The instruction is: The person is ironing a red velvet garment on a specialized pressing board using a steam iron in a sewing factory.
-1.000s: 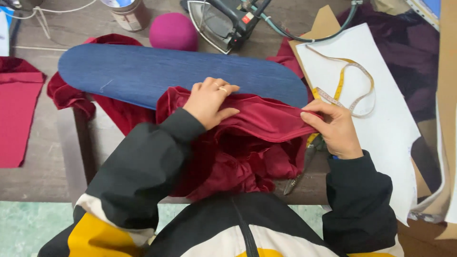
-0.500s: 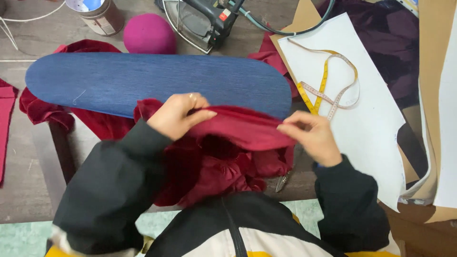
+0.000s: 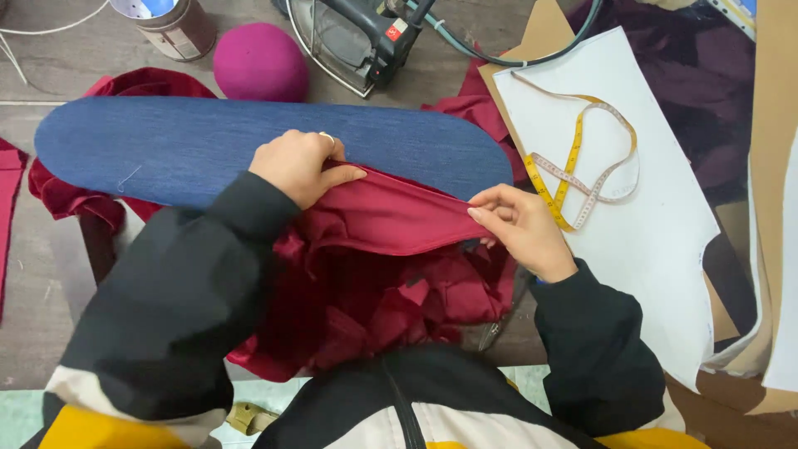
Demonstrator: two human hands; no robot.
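Red fabric edge between both hands

The fingertips of the left hand are tucked into a fold of the dark red garment, and the thumb of the right hand lies beneath its stretched edge, so neither grip shows fully. The garment's lower part disappears behind the person's black sleeves and jacket. The long blue padded board is covered along its near edge by hand and cloth. The iron and the metal can are cut off by the top edge. A metal tool below the right wrist is mostly hidden; its kind cannot be told.
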